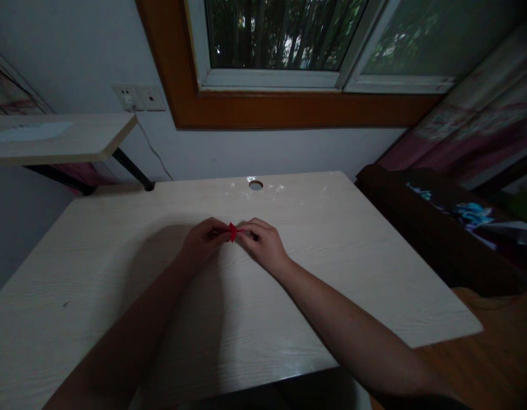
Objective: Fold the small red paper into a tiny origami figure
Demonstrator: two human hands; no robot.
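A small red folded piece, perhaps paper [233, 232], is pinched between both my hands just above the pale wooden desk [118, 273]. My left hand [204, 239] grips its left side with curled fingers. My right hand [263, 244] pinches its right side, fingers closed. Most of the red piece is hidden by my fingertips.
A round cable hole [255, 185] sits near the desk's far edge. A shelf [58, 136] on black brackets juts out at the upper left, with wall sockets [139, 98] behind. A window [284, 40] is above. Dark furniture [438, 228] stands close on the right.
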